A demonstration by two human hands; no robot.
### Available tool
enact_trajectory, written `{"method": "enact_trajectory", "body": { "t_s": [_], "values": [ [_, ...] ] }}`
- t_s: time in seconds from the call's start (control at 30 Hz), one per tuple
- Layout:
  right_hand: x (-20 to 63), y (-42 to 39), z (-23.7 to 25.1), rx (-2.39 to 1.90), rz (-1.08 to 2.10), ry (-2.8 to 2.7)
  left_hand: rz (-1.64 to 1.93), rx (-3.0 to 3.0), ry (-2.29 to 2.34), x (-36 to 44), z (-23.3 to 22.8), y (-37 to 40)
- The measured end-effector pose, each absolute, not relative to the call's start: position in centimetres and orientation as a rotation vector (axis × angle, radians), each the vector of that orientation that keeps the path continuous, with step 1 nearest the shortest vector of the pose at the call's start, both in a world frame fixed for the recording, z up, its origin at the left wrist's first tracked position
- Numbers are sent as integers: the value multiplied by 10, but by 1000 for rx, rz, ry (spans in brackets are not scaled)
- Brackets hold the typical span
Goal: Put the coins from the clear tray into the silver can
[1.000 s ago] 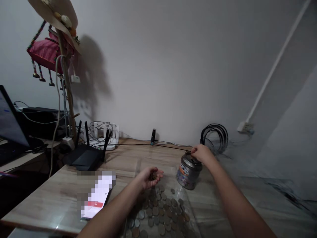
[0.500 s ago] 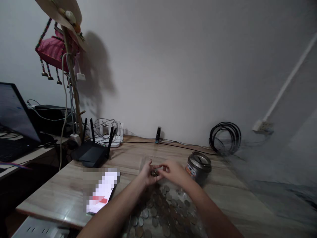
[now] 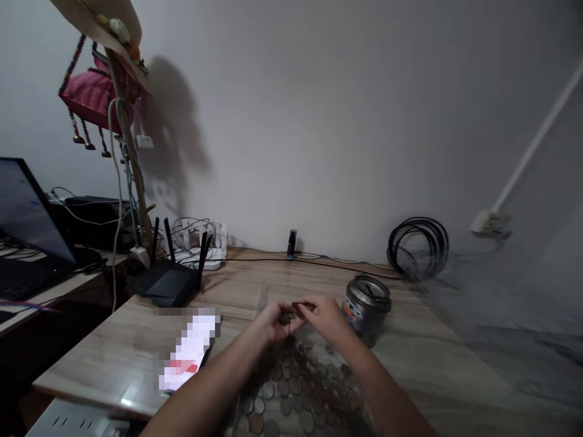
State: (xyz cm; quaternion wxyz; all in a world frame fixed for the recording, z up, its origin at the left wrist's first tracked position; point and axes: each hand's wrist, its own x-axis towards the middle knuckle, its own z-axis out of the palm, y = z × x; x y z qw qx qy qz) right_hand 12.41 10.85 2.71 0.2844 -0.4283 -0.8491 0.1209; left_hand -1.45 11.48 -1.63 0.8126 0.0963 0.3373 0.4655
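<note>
My left hand [image 3: 276, 321] is cupped palm up around several coins [image 3: 286, 317], partly hidden by its fingers. Just to its right, my right hand [image 3: 321, 311] pinches a brownish coin [image 3: 298, 309] between thumb and fingers, over the left palm. Below both hands, many loose coins [image 3: 295, 386], silvery and a few coppery, lie spread on what looks like a clear plastic sheet. A metal coin tin [image 3: 368, 303] with a slot in its lid stands upright right of my right hand.
A lit phone [image 3: 191, 352] lies left of my left forearm. Behind it stand a black router [image 3: 170, 282] and a white router [image 3: 212, 260]. A small black bottle [image 3: 291, 244] is by the wall. Coiled black cable [image 3: 418, 247] leans at the back right. A laptop [image 3: 34, 212] sits far left.
My right hand has drawn slightly back from the left palm, and a coin now shows in its pinch. The view has shifted slightly; the tin and loose coins stay in place.
</note>
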Motion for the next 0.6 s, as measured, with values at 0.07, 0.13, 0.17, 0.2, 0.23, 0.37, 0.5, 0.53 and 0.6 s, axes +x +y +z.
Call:
{"method": "enact_trajectory", "body": {
  "t_s": [0.07,0.13,0.17,0.2,0.23,0.37,0.5,0.53,0.6],
  "values": [
    [139,110,38,-1064,276,-2094,972,218,722,-15,-14,113],
    [163,115,52,-1140,120,-1843,940,239,719,-15,-14,111],
    [179,118,59,-1245,23,-1710,934,254,722,-15,-14,111],
    [195,122,65,-1377,-59,-1592,939,272,729,-15,-14,111],
    [211,126,70,-1517,-115,-1509,950,292,740,-15,-14,110],
    [250,139,73,-1896,-110,-1490,1015,365,825,-13,-9,109],
    [240,136,68,-1924,-239,-1554,969,580,900,-13,-7,105],
    [233,132,69,-1901,-308,-1567,950,652,893,-14,-7,104],
    [221,125,71,-1850,-434,-1607,927,773,856,-15,-9,103]
  ]
}}
